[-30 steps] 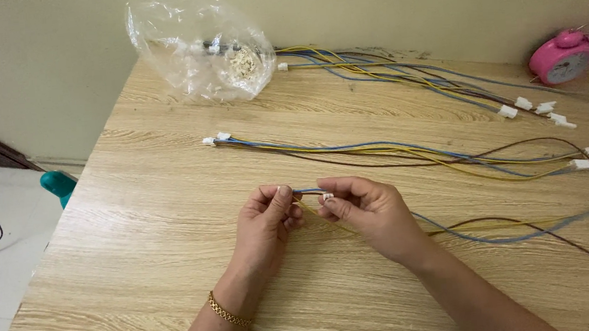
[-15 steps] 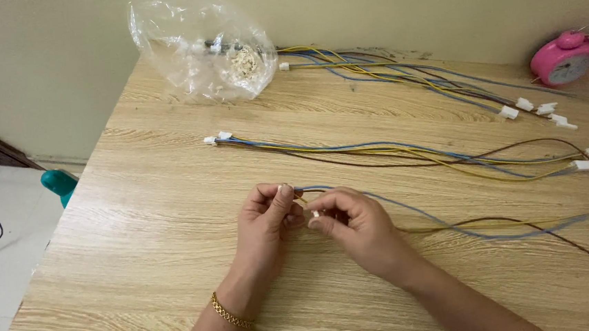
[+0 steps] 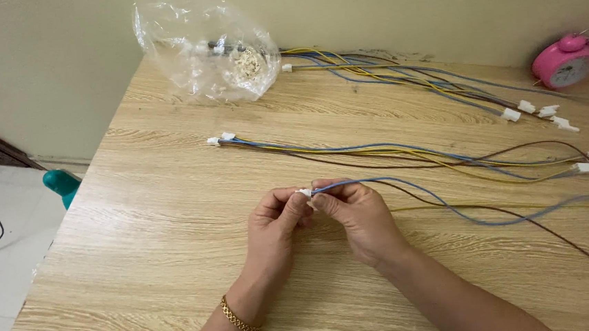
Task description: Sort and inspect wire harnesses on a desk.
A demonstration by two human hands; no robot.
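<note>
A light wood-grain tabletop [image 3: 142,266] carries everything — a crumpled clear plastic bag [image 3: 207,47] of small white parts at its far edge, and a pink alarm clock [image 3: 571,63] at the far right corner. Two bundles of blue, yellow and brown wires lie across it — one [image 3: 399,75] near the wall, one [image 3: 376,154] mid-table — each ending in small white connectors [image 3: 220,139].

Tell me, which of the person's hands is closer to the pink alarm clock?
Right. The right hand lies on the side of the pink alarm clock, though far below it; the left hand sits beyond it, farther away.
</note>
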